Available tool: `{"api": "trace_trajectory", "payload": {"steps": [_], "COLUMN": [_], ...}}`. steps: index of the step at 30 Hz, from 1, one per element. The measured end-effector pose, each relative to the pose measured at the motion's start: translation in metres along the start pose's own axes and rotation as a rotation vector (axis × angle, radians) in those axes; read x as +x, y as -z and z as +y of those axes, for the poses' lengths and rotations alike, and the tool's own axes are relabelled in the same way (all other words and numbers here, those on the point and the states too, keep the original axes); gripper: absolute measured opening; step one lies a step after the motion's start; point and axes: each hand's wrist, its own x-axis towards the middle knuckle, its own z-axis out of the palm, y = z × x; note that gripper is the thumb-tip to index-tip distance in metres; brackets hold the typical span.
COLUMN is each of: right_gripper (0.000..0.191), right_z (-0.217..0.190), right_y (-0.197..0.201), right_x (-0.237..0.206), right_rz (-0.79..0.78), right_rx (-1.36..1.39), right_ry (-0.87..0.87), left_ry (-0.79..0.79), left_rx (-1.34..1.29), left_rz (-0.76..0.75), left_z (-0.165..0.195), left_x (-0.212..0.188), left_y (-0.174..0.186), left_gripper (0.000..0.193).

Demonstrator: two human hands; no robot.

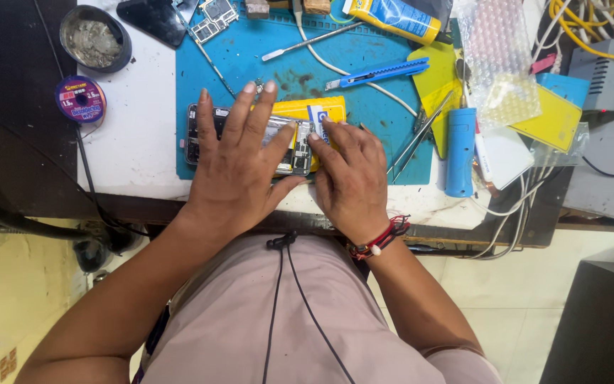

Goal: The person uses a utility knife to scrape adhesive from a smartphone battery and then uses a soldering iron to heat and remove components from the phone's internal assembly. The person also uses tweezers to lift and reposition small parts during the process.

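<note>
An opened phone (295, 153) with its circuit parts exposed lies on a blue work mat (364, 114), with a yellow battery (307, 108) on its far side. My left hand (234, 163) lies flat over the phone's left and middle, fingers spread, pressing it down. My right hand (349, 174) rests at the phone's right end, its fingertips on the inner parts beside a small white-and-blue label (317, 115). Most of the phone is hidden under both hands.
On the mat lie tweezers (415, 139), a blue utility knife (378, 73), a metal spudger (307, 43) and a yellow tube (392, 18). A blue cylinder tool (460, 153) stands right of it. A solder spool (80, 99), a grey tin (95, 39) and a circuit board (213, 18) sit at the back left.
</note>
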Motion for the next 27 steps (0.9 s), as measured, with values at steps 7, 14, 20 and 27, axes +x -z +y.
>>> {"api": "trace_trajectory", "payload": {"steps": [7, 14, 20, 27], "right_gripper": [0.046, 0.046, 0.046, 0.045], "right_z": [-0.001, -0.001, -0.003, -0.003], "right_y": [0.000, 0.000, 0.001, 0.000], "right_x": [0.000, 0.001, 0.001, 0.003], "right_rz": [0.003, 0.011, 0.012, 0.016], "right_rx": [-0.010, -0.003, 0.002, -0.020], "right_ry": [0.001, 0.000, 0.018, 0.019], "left_ry": [-0.121, -0.160, -0.154, -0.158], "left_rx": [0.035, 0.054, 0.048, 0.103], "left_rz": [-0.003, -0.021, -0.036, -0.032], "left_z": [-0.006, -0.009, -0.011, -0.009], "left_x": [0.006, 0.011, 0.008, 0.009], "left_y": [0.007, 0.009, 0.007, 0.003], "left_gripper": [0.061, 0.060, 0.063, 0.068]}}
